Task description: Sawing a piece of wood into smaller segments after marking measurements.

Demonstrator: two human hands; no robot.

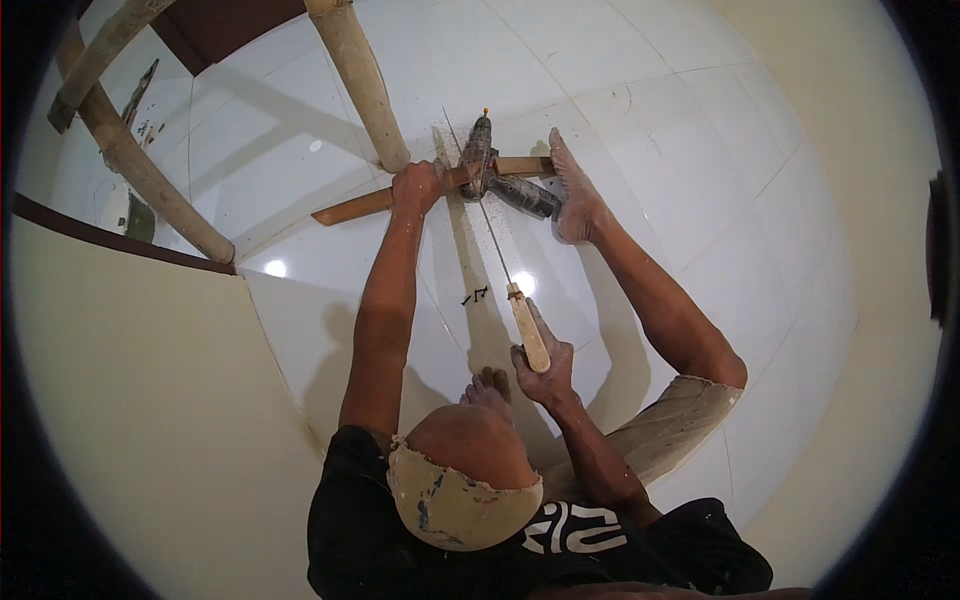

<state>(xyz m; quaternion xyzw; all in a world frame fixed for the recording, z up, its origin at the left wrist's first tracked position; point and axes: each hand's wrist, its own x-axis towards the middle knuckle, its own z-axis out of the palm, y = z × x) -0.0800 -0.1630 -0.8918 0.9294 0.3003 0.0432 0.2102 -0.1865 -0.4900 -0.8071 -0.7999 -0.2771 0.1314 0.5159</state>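
Note:
My left hand (418,187) is closed around a narrow brown wood strip (355,209), which lies slantwise above the white floor. In my right hand (548,372), nearer to me, is the pale wooden handle (528,328) of a handsaw. Its thin blade (497,238) runs forward across the strip, to the right of my left hand. Beneath the strip lies a dark, dusty power drill (522,196); whether it bears the strip's weight I cannot tell. My right foot (574,195) is at the strip's right end.
Several dark screws (476,295) lie on the tiled floor (700,250) between my arms. Sawdust is scattered around the blade. Thick round poles (362,85) stand at the far left, one ending close to my left hand. Cream walls (110,370) flank both sides.

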